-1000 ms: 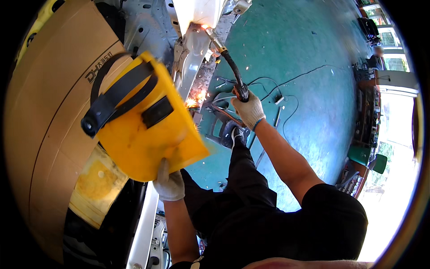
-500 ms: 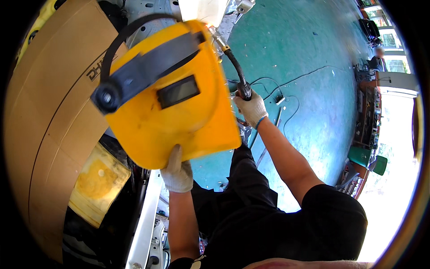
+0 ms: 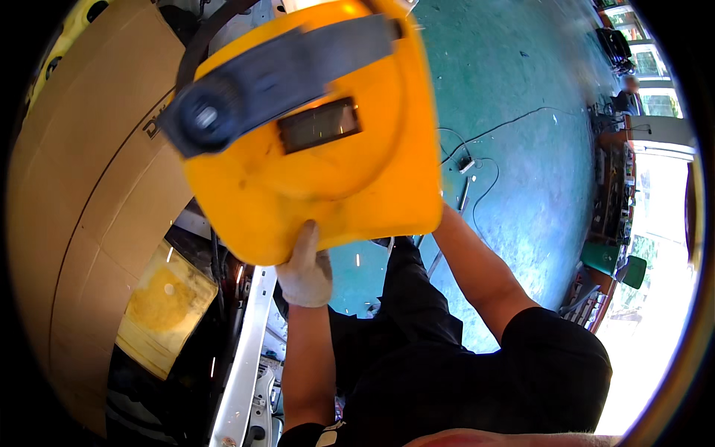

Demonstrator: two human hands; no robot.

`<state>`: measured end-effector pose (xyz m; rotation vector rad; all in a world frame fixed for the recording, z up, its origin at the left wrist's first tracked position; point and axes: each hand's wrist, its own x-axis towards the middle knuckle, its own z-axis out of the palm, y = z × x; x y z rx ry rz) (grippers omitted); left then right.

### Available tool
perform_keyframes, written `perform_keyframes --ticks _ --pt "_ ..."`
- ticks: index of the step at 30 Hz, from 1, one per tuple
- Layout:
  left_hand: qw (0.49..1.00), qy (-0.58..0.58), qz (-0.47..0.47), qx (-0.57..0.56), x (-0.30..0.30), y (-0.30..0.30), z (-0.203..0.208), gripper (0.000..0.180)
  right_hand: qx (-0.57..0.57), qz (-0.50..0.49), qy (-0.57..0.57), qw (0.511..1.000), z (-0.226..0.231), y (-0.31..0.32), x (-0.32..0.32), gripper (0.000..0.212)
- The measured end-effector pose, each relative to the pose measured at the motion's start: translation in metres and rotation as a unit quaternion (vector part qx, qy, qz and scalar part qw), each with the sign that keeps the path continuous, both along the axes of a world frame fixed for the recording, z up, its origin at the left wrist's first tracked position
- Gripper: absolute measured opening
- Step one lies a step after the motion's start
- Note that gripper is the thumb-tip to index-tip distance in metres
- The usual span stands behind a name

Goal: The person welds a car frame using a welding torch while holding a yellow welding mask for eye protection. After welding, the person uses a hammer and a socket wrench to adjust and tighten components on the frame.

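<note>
My gloved left hand (image 3: 305, 272) grips the bottom edge of a yellow welding mask (image 3: 365, 179), its thumb pressed on the inner face. The mask is held up and tilted, showing a black headband (image 3: 283, 63) and a small dark viewing window (image 3: 320, 125). From the lower right my bare right forearm (image 3: 477, 257) reaches up behind the mask. That hand and anything in it are hidden. Bright sparks (image 3: 357, 259) streak below the mask and over to the left.
A large cardboard sheet (image 3: 89, 186) covers the left side. Below it sit a stained yellowish panel (image 3: 165, 313) and a pale metal rail (image 3: 246, 357). A cable (image 3: 514, 123) crosses the green floor. Far right are a green bin (image 3: 599, 257) and another person (image 3: 628, 97).
The mask has come up and to the right, now covering the right hand and the welding torch it held earlier. Sparks have appeared at the lower left and below the mask.
</note>
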<state>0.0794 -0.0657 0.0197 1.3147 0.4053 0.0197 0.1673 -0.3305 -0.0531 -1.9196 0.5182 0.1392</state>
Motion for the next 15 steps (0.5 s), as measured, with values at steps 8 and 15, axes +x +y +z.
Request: perform_keyframes --ticks 8,15 --pt "0.961 0.058 0.136 -0.235 -0.036 0.057 0.005 0.053 -0.040 -0.002 0.106 0.994 0.036 0.000 0.005 0.040" --pt "0.952 0.060 0.165 -0.251 -0.051 0.055 -0.004 0.052 -0.021 0.014 0.100 0.995 0.029 -0.002 0.009 0.042"
